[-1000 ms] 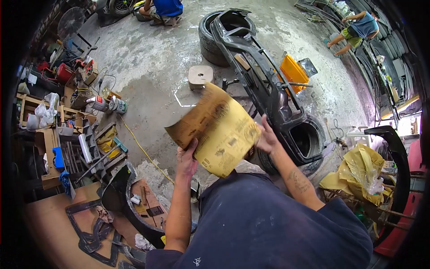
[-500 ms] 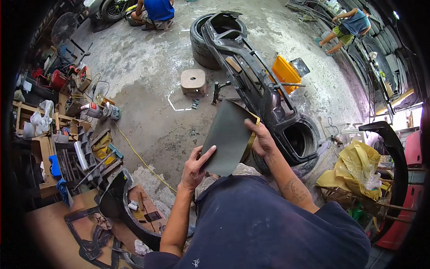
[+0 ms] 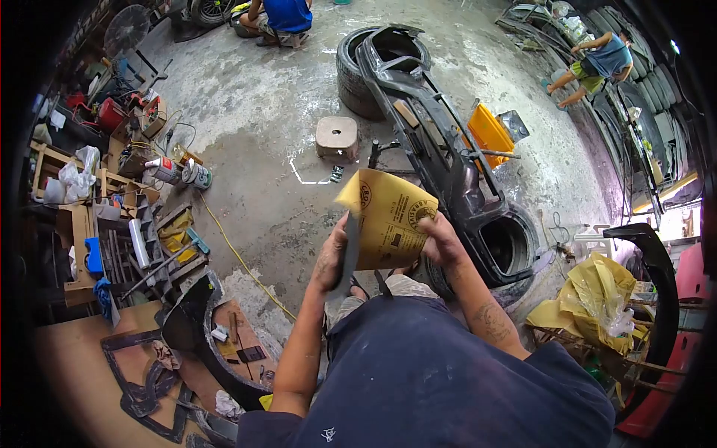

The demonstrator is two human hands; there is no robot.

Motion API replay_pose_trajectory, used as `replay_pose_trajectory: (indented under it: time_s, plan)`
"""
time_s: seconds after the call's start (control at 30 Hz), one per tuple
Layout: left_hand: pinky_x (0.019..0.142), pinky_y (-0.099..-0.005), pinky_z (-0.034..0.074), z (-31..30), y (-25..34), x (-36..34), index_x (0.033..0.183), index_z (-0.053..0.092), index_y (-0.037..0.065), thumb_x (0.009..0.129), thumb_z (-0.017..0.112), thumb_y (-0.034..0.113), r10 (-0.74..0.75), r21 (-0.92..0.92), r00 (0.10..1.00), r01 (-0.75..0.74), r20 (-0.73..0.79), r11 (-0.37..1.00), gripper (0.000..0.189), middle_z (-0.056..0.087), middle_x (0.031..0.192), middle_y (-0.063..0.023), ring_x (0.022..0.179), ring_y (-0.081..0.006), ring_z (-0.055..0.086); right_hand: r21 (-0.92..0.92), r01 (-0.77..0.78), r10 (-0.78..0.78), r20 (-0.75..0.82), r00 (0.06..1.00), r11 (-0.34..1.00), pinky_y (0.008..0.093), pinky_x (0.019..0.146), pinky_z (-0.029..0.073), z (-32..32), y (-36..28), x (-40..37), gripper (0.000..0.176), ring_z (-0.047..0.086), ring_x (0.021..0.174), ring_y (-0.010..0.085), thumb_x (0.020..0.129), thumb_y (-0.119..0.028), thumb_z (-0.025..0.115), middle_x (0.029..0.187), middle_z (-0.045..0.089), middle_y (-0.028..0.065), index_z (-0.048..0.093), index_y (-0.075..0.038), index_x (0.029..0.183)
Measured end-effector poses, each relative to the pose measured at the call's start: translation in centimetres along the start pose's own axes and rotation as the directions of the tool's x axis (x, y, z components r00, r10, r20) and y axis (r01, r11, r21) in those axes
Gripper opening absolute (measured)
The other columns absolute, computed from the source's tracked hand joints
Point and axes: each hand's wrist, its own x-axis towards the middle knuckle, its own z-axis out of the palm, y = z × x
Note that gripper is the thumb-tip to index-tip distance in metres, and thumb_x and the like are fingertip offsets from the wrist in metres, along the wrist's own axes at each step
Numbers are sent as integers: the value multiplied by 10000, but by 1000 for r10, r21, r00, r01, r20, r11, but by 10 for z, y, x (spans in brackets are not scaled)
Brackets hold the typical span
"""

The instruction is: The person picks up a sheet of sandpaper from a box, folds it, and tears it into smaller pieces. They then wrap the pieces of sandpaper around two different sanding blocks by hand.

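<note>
A sheet of sandpaper [image 3: 392,224] is held in front of my waist, its yellow printed backing facing me. My left hand [image 3: 332,257] grips its left side, where a grey strip of the abrasive face shows along a fold or curl. On the right edge, my right hand [image 3: 444,243] has its thumb over the yellow backing and its fingers behind the sheet, mostly hidden. Beyond the sheet, a black car bumper [image 3: 452,172] rests across stacked tires [image 3: 362,82].
A beige stool [image 3: 337,137] stands on the concrete floor ahead. Paint cans [image 3: 197,175] and tools crowd the left, with a yellow cord [image 3: 239,257] across the floor. Crumpled yellow paper [image 3: 594,291] lies at right. Two people [image 3: 287,19] are farther off.
The sandpaper has turned from its dark grey face to its yellow printed backing. My left hand has shifted from fingers on the flat face to gripping the side. The view has swung slightly left.
</note>
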Motion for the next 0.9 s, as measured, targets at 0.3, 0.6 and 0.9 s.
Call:
replay_pose_trajectory:
  time_s: [0.3, 0.6, 0.9]
  plan:
    - [1068, -452, 400, -24, -104, -23, 1474, 352, 127, 984, 439, 500, 207, -696, 975, -96, 77, 712, 621, 399, 1485, -102, 1336, -263, 417, -709, -69, -60, -156, 986, 702, 325, 879, 516, -1, -1, 5, 404, 635, 968, 169, 854, -89, 673, 1095, 652, 100, 535, 27, 1216]
    - [1050, -514, 397, -5, -56, -28, 1378, 488, 95, 900, 367, 712, 25, -972, 992, -124, -122, 200, 789, 526, 1386, -128, 1267, -315, 495, -232, -22, -38, -253, 967, 972, 327, 880, 538, -14, 25, 6, 378, 646, 1006, 204, 857, 16, 658, 1117, 649, 110, 542, 16, 1216]
    - [810, -354, 575, -10, -13, -13, 1351, 412, 14, 942, 619, 126, -46, -637, 983, -81, -180, 767, 472, 643, 1169, -131, 974, -222, 676, 453, -7, 9, -3, 1000, 891, 496, 1057, 402, -16, 19, -21, 745, 479, 1286, 315, 901, -563, 557, 1393, 485, 191, 449, 11, 1363]
